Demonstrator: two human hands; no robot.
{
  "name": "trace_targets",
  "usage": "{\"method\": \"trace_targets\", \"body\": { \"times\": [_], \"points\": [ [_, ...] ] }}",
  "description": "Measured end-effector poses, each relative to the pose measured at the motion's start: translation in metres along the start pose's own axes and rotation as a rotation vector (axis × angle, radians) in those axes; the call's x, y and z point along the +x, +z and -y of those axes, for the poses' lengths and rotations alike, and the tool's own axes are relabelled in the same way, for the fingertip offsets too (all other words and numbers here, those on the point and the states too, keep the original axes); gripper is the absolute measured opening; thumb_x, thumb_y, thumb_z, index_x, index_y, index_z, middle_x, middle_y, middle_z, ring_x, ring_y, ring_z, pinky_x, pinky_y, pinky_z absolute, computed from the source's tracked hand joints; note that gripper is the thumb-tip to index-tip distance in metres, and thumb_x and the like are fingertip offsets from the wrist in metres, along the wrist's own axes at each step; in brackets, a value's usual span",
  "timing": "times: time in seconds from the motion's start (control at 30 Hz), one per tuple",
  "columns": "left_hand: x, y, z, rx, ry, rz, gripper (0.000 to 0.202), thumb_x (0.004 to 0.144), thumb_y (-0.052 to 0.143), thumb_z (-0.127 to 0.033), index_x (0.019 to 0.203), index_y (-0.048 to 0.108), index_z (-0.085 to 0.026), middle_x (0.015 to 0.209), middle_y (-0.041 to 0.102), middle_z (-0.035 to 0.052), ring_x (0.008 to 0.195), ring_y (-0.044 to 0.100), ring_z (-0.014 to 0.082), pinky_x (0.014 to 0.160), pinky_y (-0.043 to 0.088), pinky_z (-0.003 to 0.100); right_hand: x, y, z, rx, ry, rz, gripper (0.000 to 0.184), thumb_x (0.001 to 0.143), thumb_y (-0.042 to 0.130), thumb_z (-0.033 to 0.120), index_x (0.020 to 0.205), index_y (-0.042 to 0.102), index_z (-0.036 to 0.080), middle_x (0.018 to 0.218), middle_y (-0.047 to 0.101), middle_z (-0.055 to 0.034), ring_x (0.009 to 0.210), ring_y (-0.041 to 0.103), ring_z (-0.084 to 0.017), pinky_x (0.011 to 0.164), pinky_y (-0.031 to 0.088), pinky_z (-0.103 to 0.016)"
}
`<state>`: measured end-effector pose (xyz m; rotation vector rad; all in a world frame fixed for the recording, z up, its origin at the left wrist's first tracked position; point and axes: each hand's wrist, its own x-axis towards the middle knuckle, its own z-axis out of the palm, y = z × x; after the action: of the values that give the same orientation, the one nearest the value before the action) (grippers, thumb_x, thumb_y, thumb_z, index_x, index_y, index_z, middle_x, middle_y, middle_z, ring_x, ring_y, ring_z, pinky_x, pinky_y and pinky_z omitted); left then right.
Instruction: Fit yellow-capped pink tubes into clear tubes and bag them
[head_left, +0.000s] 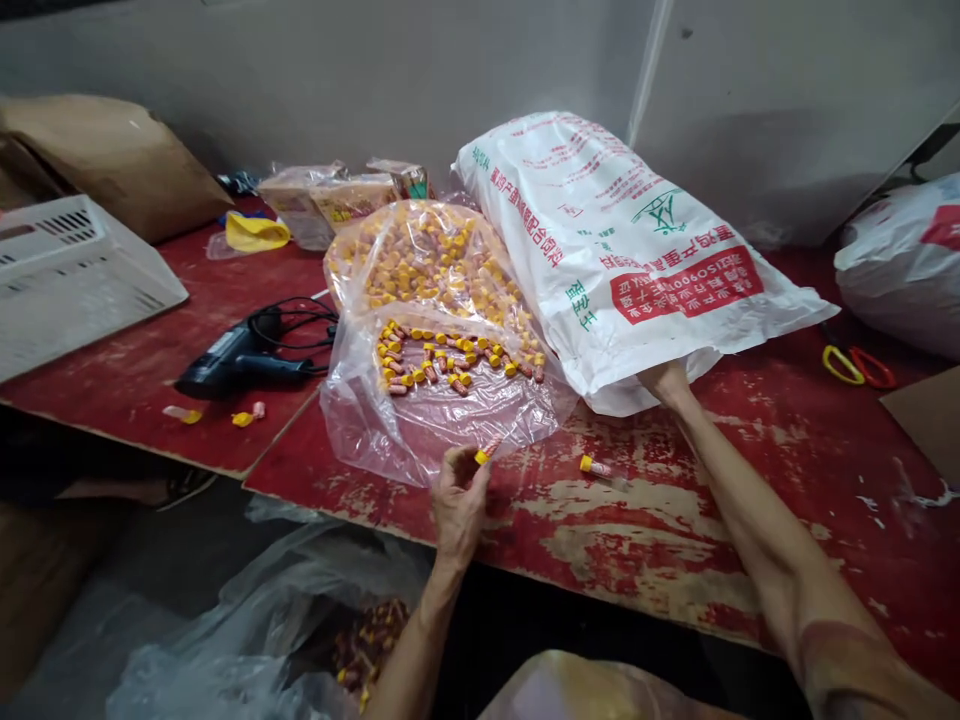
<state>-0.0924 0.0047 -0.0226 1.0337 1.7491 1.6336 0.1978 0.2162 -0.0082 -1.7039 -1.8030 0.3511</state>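
Observation:
My left hand (459, 500) is closed on a small pink tube with a yellow cap (487, 449), held just above the near edge of a clear plastic bag (420, 420) full of the same capped tubes (450, 360). My right hand (666, 385) reaches into the open mouth of a large white woven sack (622, 250) with red and green print; its fingers are hidden inside. One loose capped tube (595, 466) lies on the worn red table (675, 520) between my arms.
A black heat gun (240, 358) with coiled cord lies left of the bag, near two stray tubes (247, 415). A white plastic crate (67, 270), brown paper sack (112, 160), scissors (859, 365) and another white bag (907, 260) ring the table. A plastic bag holding tubes (360, 640) sits below.

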Motion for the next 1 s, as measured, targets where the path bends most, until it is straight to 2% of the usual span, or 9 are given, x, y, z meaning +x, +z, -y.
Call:
{"method": "trace_targets", "body": {
  "times": [0.07,0.13,0.23,0.33,0.43,0.6,0.73,0.87,1.0],
  "points": [
    [-0.02,0.013,-0.006,-0.168,-0.122,0.097,0.024,0.07,0.069,-0.031,0.088,0.061,-0.018,0.081,0.063,0.0011,0.073,0.06,0.0124,0.069,0.048,0.024,-0.035,-0.014,-0.001,0.143,0.077,-0.025,0.03,0.074,0.055,0.033,0.096,0.058,0.014,0.087,0.067,-0.0108,0.084,0.063,-0.024,0.075,0.048,-0.037],
    [-0.035,0.025,-0.01,-0.271,-0.228,0.209,0.024,0.067,0.072,-0.031,0.084,0.063,-0.017,0.079,0.063,0.0005,0.07,0.059,0.0115,0.066,0.048,0.023,-0.079,-0.025,0.006,0.509,0.171,-0.029,0.036,0.071,0.06,0.037,0.1,0.052,0.018,0.089,0.066,-0.0067,0.079,0.063,-0.02,0.07,0.05,-0.033],
    [-0.051,0.039,-0.013,-0.384,-0.359,0.337,0.026,0.066,0.073,-0.032,0.085,0.064,-0.017,0.077,0.063,-0.0005,0.065,0.059,0.0106,0.063,0.049,0.023,-0.142,-0.029,0.028,0.916,0.3,0.137,0.036,0.066,0.068,0.037,0.092,0.047,0.022,0.087,0.066,-0.003,0.069,0.061,-0.015,0.061,0.049,-0.028],
    [-0.063,0.046,-0.016,-0.408,-0.388,0.424,0.025,0.067,0.073,-0.031,0.087,0.067,-0.017,0.079,0.066,0.0015,0.065,0.06,0.0118,0.063,0.05,0.024,-0.178,-0.023,0.049,1.031,0.334,0.275,0.036,0.066,0.071,0.035,0.089,0.045,0.023,0.087,0.066,-0.0021,0.069,0.061,-0.015,0.06,0.049,-0.027],
    [-0.071,0.048,-0.018,-0.411,-0.363,0.46,0.024,0.069,0.072,-0.029,0.089,0.07,-0.017,0.09,0.069,0.005,0.077,0.063,0.0157,0.069,0.051,0.026,-0.189,-0.021,0.061,0.933,0.252,0.403,0.031,0.069,0.07,0.035,0.088,0.048,0.022,0.09,0.066,-0.0029,0.08,0.063,-0.016,0.07,0.05,-0.028],
    [-0.086,0.045,-0.028,-0.454,-0.372,0.332,0.021,0.073,0.067,-0.026,0.092,0.068,-0.018,0.092,0.071,0.0046,0.086,0.065,0.0174,0.082,0.049,0.029,-0.2,-0.027,0.075,0.512,-0.031,0.581,0.022,0.084,0.053,0.039,0.094,0.057,0.02,0.096,0.066,-0.005,0.084,0.063,-0.017,0.075,0.05,-0.03],
    [-0.097,0.045,-0.03,-0.362,-0.329,0.313,0.02,0.081,0.056,-0.025,0.093,0.07,-0.016,0.092,0.072,0.0057,0.089,0.065,0.0181,0.084,0.048,0.029,-0.213,-0.014,0.074,0.292,-0.32,0.526,0.027,0.091,0.042,0.036,0.103,0.061,0.021,0.105,0.068,-0.0078,0.095,0.064,-0.02,0.08,0.051,-0.031],
    [-0.099,0.044,-0.024,-0.286,-0.309,0.303,0.027,0.083,0.049,-0.024,0.096,0.071,-0.016,0.089,0.072,0.0053,0.083,0.064,0.0172,0.078,0.049,0.027,-0.217,0.003,0.071,0.098,-0.462,0.435,0.031,0.092,0.037,0.035,0.098,0.064,0.02,0.089,0.071,-0.0082,0.073,0.068,-0.019,0.063,0.05,-0.027],
    [-0.091,0.039,-0.021,-0.259,-0.322,0.469,0.029,0.079,0.047,-0.019,0.095,0.071,-0.015,0.083,0.071,0.0037,0.074,0.064,0.016,0.069,0.05,0.025,-0.202,-0.005,0.077,-0.099,-0.503,0.538,0.032,0.091,0.037,0.031,0.098,0.067,0.022,0.088,0.072,-0.0064,0.073,0.068,-0.019,0.062,0.048,-0.025]
  ]
}}
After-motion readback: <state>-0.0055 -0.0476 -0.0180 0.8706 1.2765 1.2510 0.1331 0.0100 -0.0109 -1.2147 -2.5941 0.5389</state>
